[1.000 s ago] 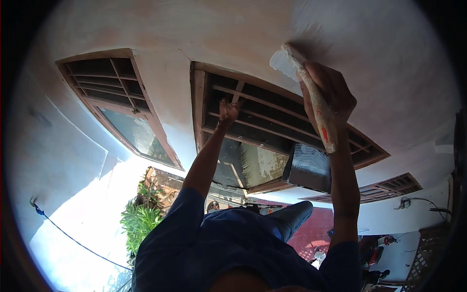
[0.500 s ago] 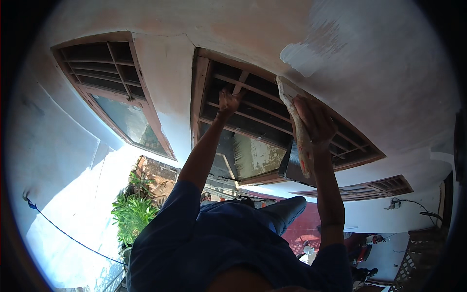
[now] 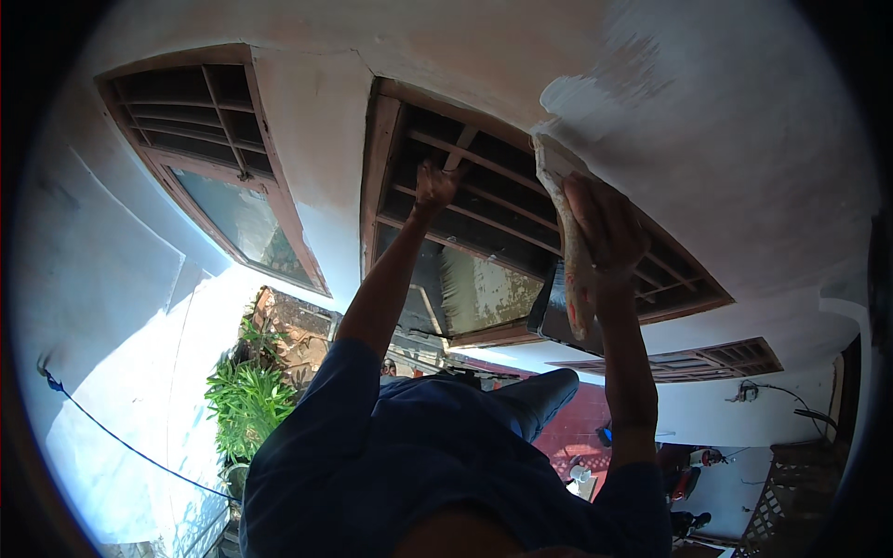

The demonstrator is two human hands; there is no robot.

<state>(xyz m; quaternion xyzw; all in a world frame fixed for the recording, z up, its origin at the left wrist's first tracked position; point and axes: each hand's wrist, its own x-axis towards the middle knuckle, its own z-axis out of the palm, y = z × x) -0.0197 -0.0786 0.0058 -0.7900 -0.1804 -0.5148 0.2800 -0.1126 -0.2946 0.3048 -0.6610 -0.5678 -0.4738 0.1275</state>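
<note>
My left hand (image 3: 435, 186) is closed around a wooden bar of the middle brown window grille (image 3: 383, 158). In my right hand (image 3: 605, 228) I hold a long paint-smeared brush (image 3: 566, 223). Its whitish head presses against the wall at the window's upper right corner. Just above the brush is a patch of fresh white paint (image 3: 581, 93) on the pale wall. My blue-clad body and legs (image 3: 446, 465) hang below in the middle of the view.
A second brown window (image 3: 223, 177) is at the left and a smaller vent grille (image 3: 716, 358) at the lower right. Far below lie green plants (image 3: 246, 400), a red tiled floor (image 3: 567, 437) and parked objects. A blue cable (image 3: 112, 437) crosses the left wall.
My right hand has drawn the brush down and left from the white patch to the window's edge. My left hand has kept its grip on the bar.
</note>
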